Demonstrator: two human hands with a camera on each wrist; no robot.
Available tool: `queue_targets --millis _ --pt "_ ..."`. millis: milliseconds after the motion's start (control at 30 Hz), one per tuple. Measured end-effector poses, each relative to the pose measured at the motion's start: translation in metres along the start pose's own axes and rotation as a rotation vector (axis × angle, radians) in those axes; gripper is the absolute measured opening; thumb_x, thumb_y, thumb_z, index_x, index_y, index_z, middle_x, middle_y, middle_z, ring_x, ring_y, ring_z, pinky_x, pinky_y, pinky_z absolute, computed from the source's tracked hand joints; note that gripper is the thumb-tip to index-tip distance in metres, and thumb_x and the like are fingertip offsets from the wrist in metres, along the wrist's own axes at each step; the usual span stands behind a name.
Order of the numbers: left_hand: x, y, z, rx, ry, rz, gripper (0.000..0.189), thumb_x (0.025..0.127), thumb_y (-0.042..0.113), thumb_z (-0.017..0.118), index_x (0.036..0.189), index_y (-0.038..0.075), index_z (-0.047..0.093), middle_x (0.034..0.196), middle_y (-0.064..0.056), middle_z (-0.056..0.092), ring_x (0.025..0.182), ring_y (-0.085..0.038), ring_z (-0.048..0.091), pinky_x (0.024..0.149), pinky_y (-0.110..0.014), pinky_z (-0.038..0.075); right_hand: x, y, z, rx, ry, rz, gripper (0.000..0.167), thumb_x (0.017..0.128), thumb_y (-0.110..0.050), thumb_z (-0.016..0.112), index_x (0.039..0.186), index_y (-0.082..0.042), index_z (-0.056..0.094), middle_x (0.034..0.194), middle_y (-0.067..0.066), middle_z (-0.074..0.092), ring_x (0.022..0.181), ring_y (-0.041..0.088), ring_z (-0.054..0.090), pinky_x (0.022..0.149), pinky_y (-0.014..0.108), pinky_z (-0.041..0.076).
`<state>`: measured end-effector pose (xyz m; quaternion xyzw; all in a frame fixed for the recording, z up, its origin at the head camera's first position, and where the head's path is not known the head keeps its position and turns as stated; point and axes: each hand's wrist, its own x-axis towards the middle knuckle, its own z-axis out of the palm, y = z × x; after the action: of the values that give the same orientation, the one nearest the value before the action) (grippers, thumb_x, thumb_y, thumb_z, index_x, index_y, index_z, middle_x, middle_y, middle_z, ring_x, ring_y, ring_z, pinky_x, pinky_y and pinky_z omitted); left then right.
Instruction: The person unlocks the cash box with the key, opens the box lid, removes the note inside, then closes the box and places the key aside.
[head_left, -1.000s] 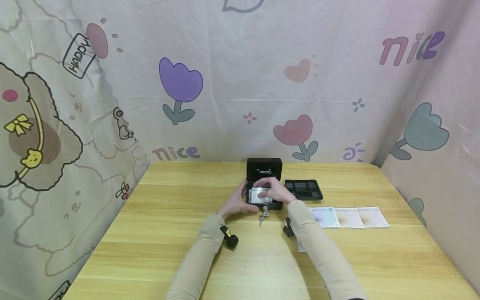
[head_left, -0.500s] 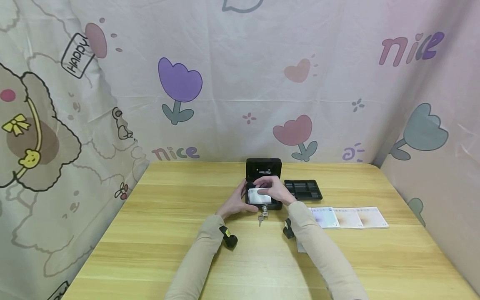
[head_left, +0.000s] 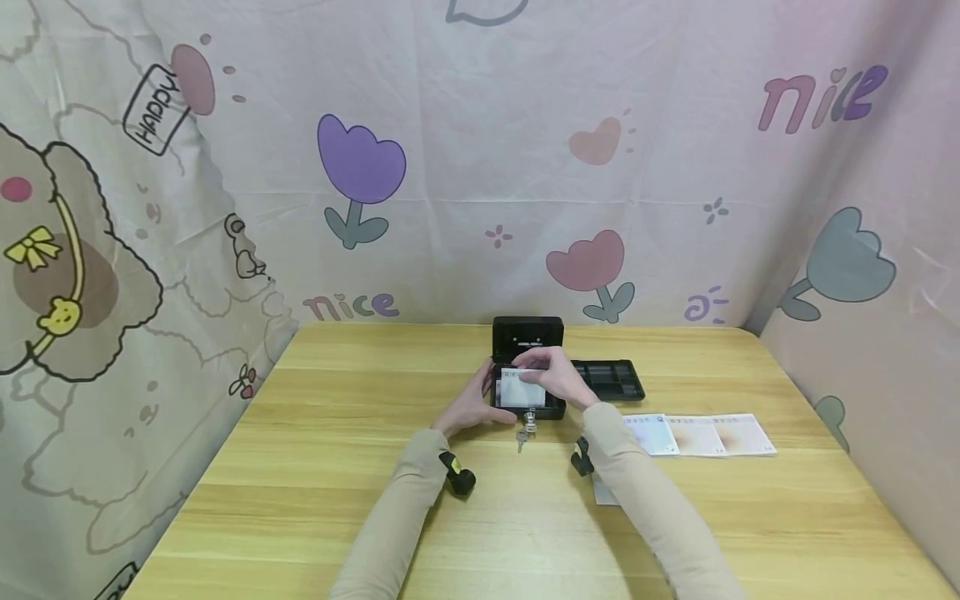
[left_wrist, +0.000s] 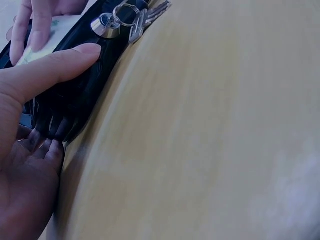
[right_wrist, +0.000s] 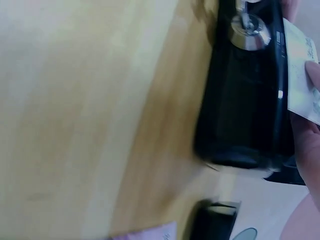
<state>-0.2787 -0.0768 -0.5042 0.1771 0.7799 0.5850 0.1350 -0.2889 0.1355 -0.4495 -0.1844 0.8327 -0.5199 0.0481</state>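
A small black cash box (head_left: 555,412) stands at the back middle of the table, its lid (head_left: 527,333) raised. My left hand (head_left: 470,406) grips its left end, with the thumb along the front wall and the fingertips at the side in the left wrist view. My right hand (head_left: 557,377) is over the opening and pinches a pale banknote (right_wrist: 300,75), thumb on top and fingers beneath. The note is lifted at its far edge; other paper shows under it. From the silver lock (left_wrist: 106,26) on the front hang keys (left_wrist: 142,22) on a ring.
To the right of the box lies a black compartment tray (head_left: 615,380). Banknotes (head_left: 697,435) overlap in a row on the wooden table (head_left: 337,400), right of my right forearm, and another pale note (head_left: 603,492) is partly covered by it. A patterned cloth (head_left: 465,167) hangs behind.
My right hand dips slightly toward me, then rises and shifts right, lifting the far edge of the banknote. The left hand stays on the box.
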Motion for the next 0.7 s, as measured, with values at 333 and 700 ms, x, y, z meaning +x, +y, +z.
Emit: queue_targets --millis 333,700 --pt "0.001 -0.002 0.0 -0.012 0.01 0.03 0.125 0.07 0.009 0.089 0.162 0.004 0.004 0.171 -0.018 0.008 0.157 -0.038 0.014 0.13 -0.05 0.015 -0.004 -0.009 -0.007 -0.041 0.12 -0.008 0.02 0.091 -0.001 0.068 0.11 -0.005 0.076 0.118 0.017 0.073 0.092 0.021 0.068 0.075 0.026 0.056" --pt "0.001 0.0 0.0 0.0 0.004 0.014 0.129 0.069 0.011 0.091 0.162 0.004 0.002 0.171 -0.017 0.007 0.158 -0.036 0.014 0.13 -0.048 0.014 -0.021 -0.029 -0.02 -0.067 0.134 -0.045 0.018 0.091 -0.005 0.07 0.108 -0.003 0.076 0.117 0.018 0.074 0.094 0.022 0.067 0.073 0.024 0.054"
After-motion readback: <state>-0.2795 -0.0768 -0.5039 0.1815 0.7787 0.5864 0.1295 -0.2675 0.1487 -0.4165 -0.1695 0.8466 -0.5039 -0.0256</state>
